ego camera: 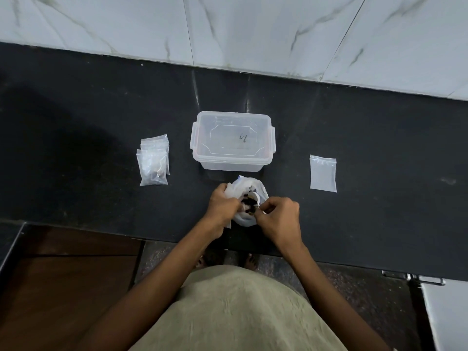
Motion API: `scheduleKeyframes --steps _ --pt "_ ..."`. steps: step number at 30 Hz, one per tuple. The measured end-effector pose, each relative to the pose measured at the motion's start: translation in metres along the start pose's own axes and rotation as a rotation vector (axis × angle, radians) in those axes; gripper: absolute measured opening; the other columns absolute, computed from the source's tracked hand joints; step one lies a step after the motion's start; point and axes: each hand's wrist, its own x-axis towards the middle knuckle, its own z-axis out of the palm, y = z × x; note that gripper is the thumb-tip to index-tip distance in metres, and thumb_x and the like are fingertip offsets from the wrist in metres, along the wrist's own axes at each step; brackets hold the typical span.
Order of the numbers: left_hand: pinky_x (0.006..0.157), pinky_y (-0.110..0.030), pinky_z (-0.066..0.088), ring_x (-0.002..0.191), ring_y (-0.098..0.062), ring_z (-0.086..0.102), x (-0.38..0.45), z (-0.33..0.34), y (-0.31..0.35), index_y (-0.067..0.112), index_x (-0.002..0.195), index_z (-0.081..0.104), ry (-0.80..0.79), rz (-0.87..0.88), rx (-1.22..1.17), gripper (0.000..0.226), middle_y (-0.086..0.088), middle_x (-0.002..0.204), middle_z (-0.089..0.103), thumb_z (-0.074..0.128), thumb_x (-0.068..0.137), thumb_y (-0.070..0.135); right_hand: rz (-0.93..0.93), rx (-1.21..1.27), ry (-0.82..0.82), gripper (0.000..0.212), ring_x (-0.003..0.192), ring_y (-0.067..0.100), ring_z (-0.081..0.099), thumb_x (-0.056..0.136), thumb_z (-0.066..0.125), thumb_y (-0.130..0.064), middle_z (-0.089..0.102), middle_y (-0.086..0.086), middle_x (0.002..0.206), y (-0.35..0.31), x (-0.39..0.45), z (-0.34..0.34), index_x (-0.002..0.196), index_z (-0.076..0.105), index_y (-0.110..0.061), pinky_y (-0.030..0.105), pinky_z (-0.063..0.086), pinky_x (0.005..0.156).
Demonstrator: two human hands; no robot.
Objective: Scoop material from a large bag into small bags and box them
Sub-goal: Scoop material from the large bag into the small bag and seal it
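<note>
Here, one box (232,140), three small bags (154,160), both hands (224,205) pinching one large bag (249,190).

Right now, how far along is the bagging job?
Done: a few small bags left of the box appear filled, lying on the counter. In hand: the left hand and right hand both grip the mouth of the large bag, dark material visible inside. Left: the empty small bag on the right is unfilled, the box is lidded, and nothing appears boxed.
</note>
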Motion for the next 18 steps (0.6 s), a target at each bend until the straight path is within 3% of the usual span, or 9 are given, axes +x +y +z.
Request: scheduleKeyframes --steps 6,10,12,15,18 --pt "0.073 -0.035 0.058 0.090 -0.024 0.070 -0.003 -0.002 -0.001 0.019 0.098 0.065 -0.044 0.002 -0.037 0.034 -0.008 0.095 0.073 0.059 0.077 -0.006 0.084 -0.028 0.024 0.008 0.051 0.012 0.062 0.071 0.072 -0.009 0.067 -0.002 0.059 -0.004 -0.002 0.004 0.065 0.074 -0.014 0.024 0.049 0.047" --pt "0.067 -0.030 0.055 0.080 -0.020 0.066 -0.001 -0.002 0.003 0.016 0.089 0.066 -0.078 0.040 -0.056 0.033 -0.003 0.080 0.070 0.059 0.074 -0.013 0.119 0.056 -0.004 0.012 0.051 0.005 0.062 0.071 0.075 -0.005 0.067 -0.008 0.057 -0.006 0.000 0.001 0.062 0.074 -0.014 0.013 0.044 0.047" --pt "0.069 -0.031 0.055 0.082 -0.020 0.066 0.000 -0.005 0.004 0.017 0.090 0.067 -0.081 0.034 -0.046 0.037 -0.003 0.082 0.070 0.058 0.073 -0.014 0.207 0.176 -0.022 0.015 0.050 0.001 0.062 0.071 0.076 -0.001 0.067 -0.007 0.055 -0.008 0.002 -0.003 0.062 0.076 -0.013 0.013 0.046 0.049" --pt "0.080 -0.039 0.058 0.088 -0.023 0.068 0.004 -0.008 0.000 0.016 0.093 0.068 -0.063 0.018 -0.059 0.035 -0.007 0.090 0.073 0.057 0.076 -0.013 0.329 0.317 -0.045 0.017 0.046 0.009 0.060 0.072 0.076 0.001 0.068 0.002 0.053 -0.005 0.003 -0.008 0.060 0.075 -0.011 0.025 0.048 0.047" --pt "0.087 -0.043 0.058 0.099 -0.033 0.072 0.008 -0.011 -0.003 0.002 0.109 0.070 -0.066 0.006 -0.156 0.026 -0.018 0.104 0.076 0.062 0.085 -0.004 0.302 0.269 -0.034 0.015 0.050 0.012 0.065 0.073 0.079 -0.002 0.070 0.001 0.057 -0.002 0.000 -0.008 0.062 0.075 -0.012 0.029 0.055 0.051"
